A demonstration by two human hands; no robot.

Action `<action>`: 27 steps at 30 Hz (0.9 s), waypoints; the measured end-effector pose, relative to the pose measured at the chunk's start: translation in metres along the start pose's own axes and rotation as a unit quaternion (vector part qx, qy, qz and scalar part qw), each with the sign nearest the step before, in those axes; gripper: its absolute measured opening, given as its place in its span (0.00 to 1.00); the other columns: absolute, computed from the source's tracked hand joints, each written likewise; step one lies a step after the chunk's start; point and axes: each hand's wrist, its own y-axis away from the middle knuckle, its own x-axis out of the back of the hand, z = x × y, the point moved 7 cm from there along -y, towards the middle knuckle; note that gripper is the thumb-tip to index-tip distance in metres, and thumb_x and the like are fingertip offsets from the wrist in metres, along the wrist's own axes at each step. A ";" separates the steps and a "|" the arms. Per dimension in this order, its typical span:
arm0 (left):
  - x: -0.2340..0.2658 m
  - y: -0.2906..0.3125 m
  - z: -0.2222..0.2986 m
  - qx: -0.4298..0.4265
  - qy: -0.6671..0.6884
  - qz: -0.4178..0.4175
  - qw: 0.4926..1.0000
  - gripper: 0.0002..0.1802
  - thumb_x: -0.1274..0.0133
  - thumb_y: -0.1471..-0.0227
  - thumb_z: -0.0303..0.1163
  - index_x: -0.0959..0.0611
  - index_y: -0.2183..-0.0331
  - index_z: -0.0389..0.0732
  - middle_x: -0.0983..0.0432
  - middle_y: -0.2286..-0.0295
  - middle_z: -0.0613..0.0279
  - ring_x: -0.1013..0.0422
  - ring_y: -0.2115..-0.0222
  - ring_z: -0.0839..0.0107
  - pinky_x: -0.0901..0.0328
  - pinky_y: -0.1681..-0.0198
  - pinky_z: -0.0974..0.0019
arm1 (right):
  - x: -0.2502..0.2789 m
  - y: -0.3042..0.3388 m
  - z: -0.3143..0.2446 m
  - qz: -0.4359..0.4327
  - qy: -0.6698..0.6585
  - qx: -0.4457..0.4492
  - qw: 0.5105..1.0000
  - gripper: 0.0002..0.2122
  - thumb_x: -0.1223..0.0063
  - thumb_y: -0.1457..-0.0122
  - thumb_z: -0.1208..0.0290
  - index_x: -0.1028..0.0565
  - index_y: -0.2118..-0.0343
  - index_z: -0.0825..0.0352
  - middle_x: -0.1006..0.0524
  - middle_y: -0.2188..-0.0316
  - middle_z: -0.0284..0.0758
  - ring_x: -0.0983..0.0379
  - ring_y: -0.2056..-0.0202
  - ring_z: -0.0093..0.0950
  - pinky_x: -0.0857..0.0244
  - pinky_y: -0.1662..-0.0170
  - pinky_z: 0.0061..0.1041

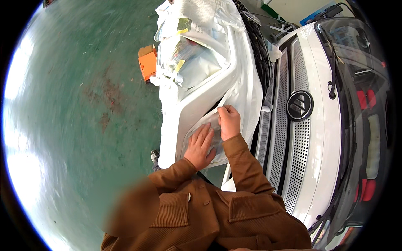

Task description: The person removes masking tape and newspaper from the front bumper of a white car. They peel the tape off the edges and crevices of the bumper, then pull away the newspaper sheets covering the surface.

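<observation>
A large white bumper-like vehicle part [171, 136] stands in front of me, with an opening in its near end. Across that opening is a clear, shiny sheet or lens [217, 157] with a pale rim; I cannot tell which. My left hand [202, 146] lies on it, palm down, fingers stretched out. Just to the right, my right hand [229, 122] is closed in a pinch at the rim's upper edge. What sits between its fingertips is too small to make out. Wrinkled, translucent plastic film [201, 69] covers the part's far section, with yellow tape [179, 65] on it.
Close on the right stands a white truck front with a perforated grille [299, 146], a round black badge [299, 105] and a wiper [333, 62]. An orange box [148, 65] is on the green floor [83, 138] left of the part. Someone's shoe [155, 154] shows below the part's left edge.
</observation>
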 end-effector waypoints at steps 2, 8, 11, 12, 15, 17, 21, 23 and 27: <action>0.010 -0.014 0.004 0.019 0.030 0.030 0.999 0.49 0.35 0.50 0.28 0.38 0.30 0.30 0.50 0.28 0.37 0.46 0.29 0.40 0.43 0.30 0.43 | -0.001 0.001 -0.001 -0.007 0.001 -0.001 1.000 0.06 0.40 0.38 0.72 0.23 0.69 0.69 0.30 0.78 0.23 0.40 0.78 0.14 0.45 0.76 0.21; 0.006 -0.049 0.009 0.096 0.071 0.034 0.992 0.50 0.37 0.46 0.30 0.42 0.29 0.29 0.46 0.30 0.36 0.37 0.34 0.36 0.35 0.34 0.49 | 0.008 -0.006 0.008 -0.032 -0.029 0.012 0.999 0.06 0.42 0.37 0.72 0.22 0.70 0.68 0.28 0.78 0.24 0.37 0.78 0.15 0.42 0.75 0.21; 0.003 -0.042 0.010 0.117 0.057 0.087 0.988 0.49 0.37 0.45 0.31 0.42 0.30 0.28 0.43 0.33 0.34 0.31 0.39 0.38 0.30 0.40 0.48 | 0.009 -0.004 0.007 -0.057 -0.046 0.014 0.997 0.06 0.42 0.37 0.73 0.24 0.71 0.66 0.29 0.79 0.25 0.38 0.79 0.16 0.42 0.75 0.22; 0.002 -0.039 0.009 0.134 0.063 0.098 0.984 0.49 0.37 0.45 0.31 0.42 0.30 0.28 0.43 0.33 0.33 0.30 0.41 0.38 0.29 0.42 0.48 | 0.010 -0.004 0.008 -0.066 -0.057 0.014 0.996 0.06 0.42 0.37 0.73 0.24 0.71 0.66 0.29 0.79 0.25 0.38 0.79 0.17 0.42 0.75 0.22; -0.008 -0.029 0.003 0.169 0.082 0.105 0.977 0.48 0.37 0.45 0.31 0.42 0.30 0.28 0.41 0.35 0.32 0.28 0.43 0.38 0.27 0.44 0.48 | 0.009 -0.001 0.005 -0.083 -0.084 0.004 0.993 0.07 0.43 0.36 0.73 0.27 0.71 0.64 0.33 0.80 0.24 0.41 0.80 0.17 0.44 0.75 0.22; -0.008 -0.023 0.003 0.170 0.075 0.136 0.973 0.49 0.37 0.45 0.30 0.42 0.30 0.29 0.41 0.35 0.32 0.28 0.43 0.38 0.26 0.46 0.49 | 0.008 -0.002 0.004 -0.100 -0.102 0.000 0.990 0.08 0.44 0.35 0.73 0.28 0.72 0.62 0.33 0.80 0.24 0.42 0.81 0.17 0.45 0.75 0.22; -0.006 -0.008 0.012 0.140 0.017 0.184 0.973 0.49 0.37 0.45 0.29 0.42 0.30 0.29 0.41 0.35 0.32 0.29 0.43 0.38 0.25 0.47 0.50 | 0.006 -0.002 0.003 -0.136 -0.126 0.006 0.983 0.10 0.45 0.35 0.73 0.32 0.74 0.60 0.34 0.79 0.24 0.43 0.81 0.17 0.46 0.76 0.22; -0.008 -0.004 0.011 0.144 0.033 0.191 0.970 0.49 0.37 0.45 0.28 0.42 0.29 0.29 0.42 0.34 0.32 0.30 0.42 0.37 0.26 0.45 0.50 | 0.009 -0.010 0.012 -0.158 -0.135 0.011 0.978 0.09 0.45 0.34 0.73 0.30 0.72 0.61 0.34 0.78 0.24 0.42 0.80 0.18 0.45 0.76 0.22; -0.022 0.006 0.017 0.160 0.076 0.192 0.965 0.49 0.37 0.45 0.28 0.43 0.29 0.30 0.44 0.32 0.35 0.33 0.38 0.35 0.30 0.39 0.49 | 0.008 0.008 0.004 -0.122 -0.080 0.047 0.988 0.05 0.43 0.32 0.72 0.25 0.61 0.68 0.31 0.75 0.26 0.37 0.78 0.18 0.42 0.75 0.21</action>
